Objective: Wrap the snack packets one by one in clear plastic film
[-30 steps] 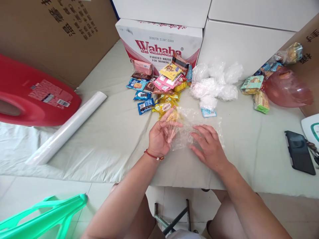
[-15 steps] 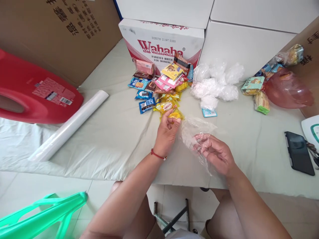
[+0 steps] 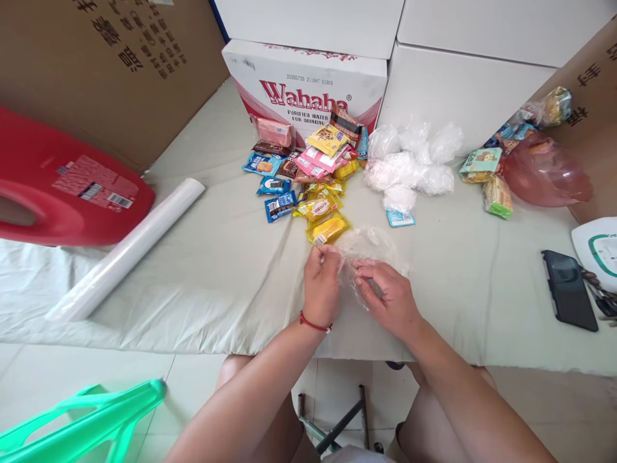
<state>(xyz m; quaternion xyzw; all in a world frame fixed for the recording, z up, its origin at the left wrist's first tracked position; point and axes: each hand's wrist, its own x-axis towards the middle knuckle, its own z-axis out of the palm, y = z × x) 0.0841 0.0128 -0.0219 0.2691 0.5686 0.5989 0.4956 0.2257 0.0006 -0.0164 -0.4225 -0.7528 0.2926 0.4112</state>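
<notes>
A broad work surface draped in wrinkled, pale grey-green cloth (image 3: 212,276) spans the room. Behind it stand smooth, white, box-shaped blocks (image 3: 463,96); a large brown cardboard box (image 3: 62,71) closes the left, another printed brown cardboard panel (image 3: 598,135) the right. Below, pale glossy square floor tiles (image 3: 193,376) carry a bright green plastic stool (image 3: 116,406) and dark metal crossed legs (image 3: 340,426). Light falls soft and even.

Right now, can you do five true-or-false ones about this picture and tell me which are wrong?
1. The left hand and right hand both touch clear plastic. True.
2. The bracelet is blue. False: the bracelet is red.
3. The phone lies right of the right hand. True.
4. The right hand holds the white roll. False: the white roll lies over at the left.
5. Snack packets lie in front of the water box. True.
</notes>
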